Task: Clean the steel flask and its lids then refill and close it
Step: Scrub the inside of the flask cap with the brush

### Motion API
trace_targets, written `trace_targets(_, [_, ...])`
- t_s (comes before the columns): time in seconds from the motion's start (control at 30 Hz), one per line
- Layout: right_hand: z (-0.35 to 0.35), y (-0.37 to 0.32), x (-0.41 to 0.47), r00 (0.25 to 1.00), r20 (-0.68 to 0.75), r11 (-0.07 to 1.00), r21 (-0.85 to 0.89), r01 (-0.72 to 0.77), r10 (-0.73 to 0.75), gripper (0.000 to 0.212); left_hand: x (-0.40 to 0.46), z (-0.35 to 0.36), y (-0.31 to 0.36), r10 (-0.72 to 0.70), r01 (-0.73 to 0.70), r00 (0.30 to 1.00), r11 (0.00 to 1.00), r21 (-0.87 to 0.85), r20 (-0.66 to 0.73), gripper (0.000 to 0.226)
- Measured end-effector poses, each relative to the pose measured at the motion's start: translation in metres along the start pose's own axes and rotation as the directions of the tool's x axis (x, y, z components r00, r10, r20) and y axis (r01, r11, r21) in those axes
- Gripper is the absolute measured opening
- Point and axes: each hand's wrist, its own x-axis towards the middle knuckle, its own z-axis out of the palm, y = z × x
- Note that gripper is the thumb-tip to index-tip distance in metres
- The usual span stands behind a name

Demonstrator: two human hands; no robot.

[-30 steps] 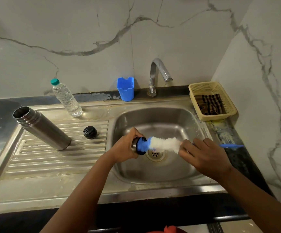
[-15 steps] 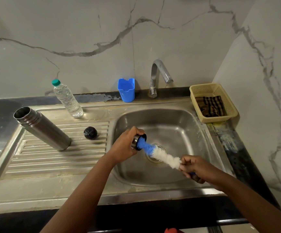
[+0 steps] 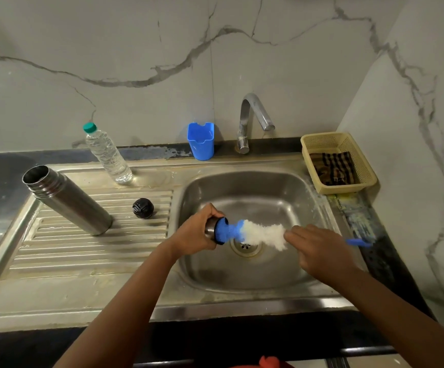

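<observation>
your left hand (image 3: 197, 232) gripping steel lid cup (image 3: 211, 229) over the sink (image 3: 242, 285), blue-white brush (image 3: 252, 232) tip inside it, your right hand (image 3: 319, 248) holding brush handle, open steel flask (image 3: 67, 199) on drainboard left of sink, black stopper (image 3: 143, 207) beside it, basket (image 3: 359, 166) right of sink holding striped cloth (image 3: 332, 168)

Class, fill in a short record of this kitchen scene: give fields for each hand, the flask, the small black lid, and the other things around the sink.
left hand: holds steel lid cup over the sink basin
right hand: grips bottle brush, blue tip in the cup
steel flask: open, standing on the drainboard
black lid: on the drainboard, apart from flask
behind sink: water bottle, blue cup, tap
basket: holds a striped cloth
</observation>
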Motion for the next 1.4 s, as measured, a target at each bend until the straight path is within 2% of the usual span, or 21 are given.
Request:
trace_targets(0.03, [0.002,-0.003,0.001,0.982,0.099,0.961,0.212,-0.179,0.161,0.02,0.0,-0.001,0.0,0.036,-0.033,0.998,0.998,0.049,-0.048,0.064])
trace_targets(0.07, [0.002,-0.006,0.003,0.921,0.259,0.811,0.445,-0.38,0.29,0.018,0.0,-0.001,0.001,0.075,-0.065,0.992,0.993,0.102,-0.098,0.063])
trace_targets(0.1, [0.0,-0.009,0.006,0.824,0.453,0.532,0.629,-0.567,0.342,0.018,0.0,-0.001,0.002,0.116,-0.092,0.982,0.983,0.158,-0.148,0.062])
trace_targets(0.17, [-0.006,-0.017,0.01,0.594,0.764,-0.013,0.617,-0.787,0.25,0.015,0.003,-0.002,0.006,0.194,-0.132,0.956,0.954,0.27,-0.22,0.059])
trace_targets(0.23, [-0.008,-0.023,0.013,0.509,0.847,-0.153,0.529,-0.835,0.152,0.012,0.007,-0.006,0.007,0.244,-0.15,0.942,0.92,0.362,-0.229,0.056])
trace_targets(0.3, [-0.006,-0.028,0.015,0.555,0.81,-0.052,0.573,-0.818,0.192,0.018,0.008,-0.011,0.003,0.231,-0.145,0.952,0.918,0.368,-0.203,0.057])
trace_targets(0.37, [-0.001,-0.028,0.017,0.758,0.553,0.422,0.629,-0.653,0.347,0.022,0.005,-0.017,-0.002,0.137,-0.084,0.971,0.963,0.255,-0.197,0.061])
trace_targets(0.43, [0.003,-0.018,0.018,0.943,0.173,0.875,0.355,-0.328,0.284,0.017,0.001,-0.021,-0.005,0.008,0.0,0.987,0.999,0.051,-0.162,0.065])
trace_targets(0.5, [0.002,-0.008,0.024,0.997,-0.061,0.999,0.038,-0.035,0.037,0.023,-0.002,-0.021,-0.008,-0.071,0.061,0.995,0.989,-0.131,-0.069,0.066])
trace_targets(0.6, [0.0,-0.003,0.029,0.971,-0.1,0.957,-0.221,0.19,-0.216,0.029,-0.005,-0.018,-0.01,-0.131,0.135,0.991,0.976,-0.169,0.035,0.064])
trace_targets(0.67, [0.001,-0.008,0.027,0.995,-0.03,0.993,-0.075,0.092,-0.094,0.025,-0.005,-0.019,-0.01,-0.097,0.096,0.995,0.992,-0.088,-0.007,0.063])
trace_targets(0.73, [0.006,-0.013,0.025,0.97,0.175,0.945,0.25,-0.21,0.17,0.014,-0.006,-0.019,-0.007,-0.045,0.044,0.995,0.999,-0.015,-0.086,0.062])
trace_targets(0.77, [0.009,-0.014,0.024,0.918,0.32,0.82,0.442,-0.363,0.234,0.017,-0.006,-0.018,-0.004,-0.006,0.01,0.992,1.0,0.028,-0.123,0.06])
trace_targets(0.83, [0.006,-0.016,0.025,0.796,0.568,0.392,0.698,-0.6,0.208,0.025,-0.006,-0.015,-0.001,0.102,-0.075,0.976,0.987,0.142,-0.192,0.056])
trace_targets(0.9, [0.0,-0.019,0.025,0.692,0.708,0.06,0.691,-0.72,0.143,0.022,-0.006,-0.016,-0.001,0.175,-0.124,0.96,0.966,0.227,-0.22,0.055])
trace_targets(1.0, [0.0,-0.023,0.022,0.655,0.741,-0.068,0.669,-0.74,0.151,0.023,-0.004,-0.019,-0.005,0.126,-0.07,0.962,0.972,0.226,-0.244,0.06])
trace_targets(1.1, [0.001,-0.032,0.022,0.738,0.641,0.038,0.749,-0.662,0.212,0.025,-0.003,-0.023,-0.003,0.056,-0.014,0.964,0.987,0.162,-0.26,0.063])
trace_targets(1.17, [0.002,-0.031,0.019,0.831,0.499,0.302,0.775,-0.555,0.248,0.024,-0.003,-0.028,0.001,0.022,-0.004,0.957,0.998,0.062,-0.288,0.067])
trace_targets(1.23, [0.002,-0.02,0.015,0.903,0.34,0.615,0.662,-0.428,0.262,0.019,-0.005,-0.033,0.002,-0.001,-0.018,0.946,0.998,-0.054,-0.324,0.074])
trace_targets(1.3, [0.001,-0.008,0.01,0.942,0.209,0.824,0.458,-0.333,0.264,0.013,-0.007,-0.033,0.0,-0.001,-0.047,0.939,0.99,-0.13,-0.344,0.077])
trace_targets(1.4, [-0.002,-0.008,0.007,0.96,0.073,0.924,0.259,-0.28,0.27,0.015,-0.008,-0.026,-0.002,-0.021,-0.063,0.931,0.974,-0.216,-0.365,0.07])
